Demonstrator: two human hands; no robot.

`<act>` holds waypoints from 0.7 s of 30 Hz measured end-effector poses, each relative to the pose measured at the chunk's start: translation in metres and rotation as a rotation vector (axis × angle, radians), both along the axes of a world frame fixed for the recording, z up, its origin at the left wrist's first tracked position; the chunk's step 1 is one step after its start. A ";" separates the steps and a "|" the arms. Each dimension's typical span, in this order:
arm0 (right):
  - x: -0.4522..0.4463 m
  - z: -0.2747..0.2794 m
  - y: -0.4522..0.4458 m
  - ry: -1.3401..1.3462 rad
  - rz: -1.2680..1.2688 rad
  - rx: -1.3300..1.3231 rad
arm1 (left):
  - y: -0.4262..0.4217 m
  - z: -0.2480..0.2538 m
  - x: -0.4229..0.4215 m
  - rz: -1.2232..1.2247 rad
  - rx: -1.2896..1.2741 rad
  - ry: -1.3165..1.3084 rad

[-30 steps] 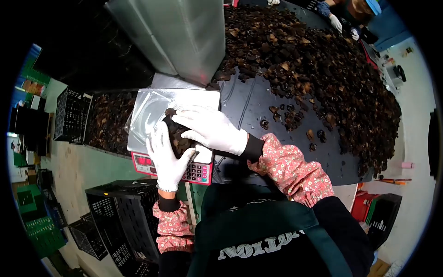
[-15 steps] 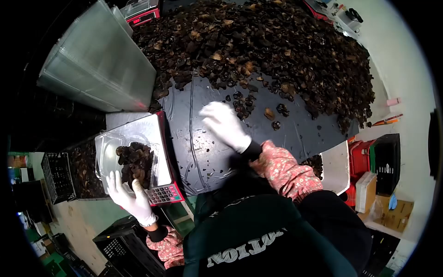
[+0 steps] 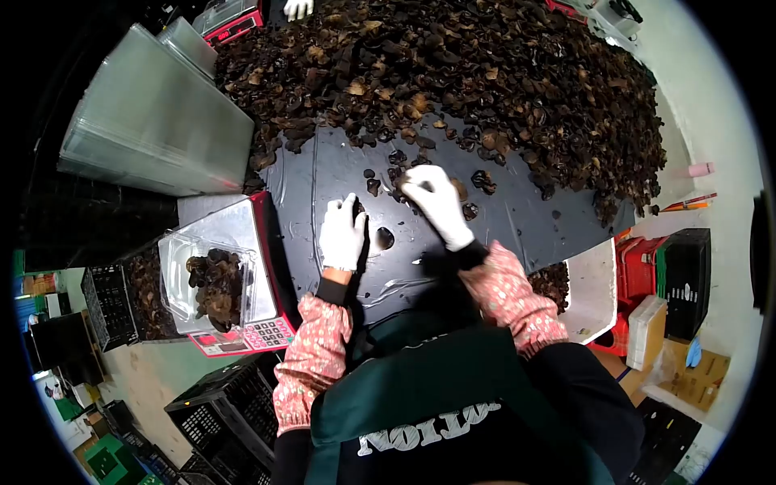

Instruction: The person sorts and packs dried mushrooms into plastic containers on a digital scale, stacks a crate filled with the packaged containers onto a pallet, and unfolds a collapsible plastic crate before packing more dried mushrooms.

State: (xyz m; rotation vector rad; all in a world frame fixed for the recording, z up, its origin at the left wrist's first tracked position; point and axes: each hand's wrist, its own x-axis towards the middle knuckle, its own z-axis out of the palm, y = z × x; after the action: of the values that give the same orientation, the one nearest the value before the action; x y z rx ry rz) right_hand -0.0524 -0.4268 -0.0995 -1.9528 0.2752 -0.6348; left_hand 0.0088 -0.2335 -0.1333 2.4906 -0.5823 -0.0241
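Note:
Both my hands wear white gloves over the dark table (image 3: 295,190). My left hand (image 3: 343,234) touches a small dark piece at its fingertips. To its right, my right hand (image 3: 439,204) is closed in a pinch at several loose dark fungus pieces (image 3: 398,159); what lies between its fingertips is too small to make out. One round dark piece (image 3: 385,238) sits between my hands. On the left, a clear plastic tray (image 3: 179,283) holding dark fungus pieces (image 3: 217,289) rests on a red-edged scale (image 3: 269,332).
A large heap of dark fungus (image 3: 485,65) covers the table's far side. Stacked clear trays (image 3: 162,121) stand at the back left. Another person's gloved hand (image 3: 298,9) shows at the top. A white bin (image 3: 592,293) and red crate (image 3: 638,271) are at the right, black crates (image 3: 222,416) below left.
My left hand has moved from the tray on the scale to the table. My right hand has gone from the scale to the loose pieces. The view has shifted right.

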 end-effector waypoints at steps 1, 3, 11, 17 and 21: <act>-0.018 -0.001 -0.010 0.001 0.039 0.449 | -0.004 -0.004 0.000 -0.015 0.062 0.001; -0.049 -0.006 -0.030 -0.012 0.078 0.952 | -0.008 -0.006 0.001 -0.027 0.142 -0.047; -0.059 0.009 -0.049 0.349 0.047 0.765 | 0.008 0.001 -0.018 0.187 -0.617 0.426; -0.011 -0.009 -0.002 0.316 0.041 -0.401 | 0.004 -0.030 -0.043 0.188 -0.760 0.519; -0.009 -0.026 0.011 0.329 0.026 -0.402 | -0.009 -0.017 -0.056 -0.095 -0.405 0.140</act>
State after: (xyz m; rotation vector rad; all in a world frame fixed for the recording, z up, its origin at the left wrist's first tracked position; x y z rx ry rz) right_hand -0.0610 -0.4162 -0.1256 -2.4469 0.3439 -0.3665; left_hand -0.0472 -0.2421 -0.1507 2.0503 -0.5816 -0.1057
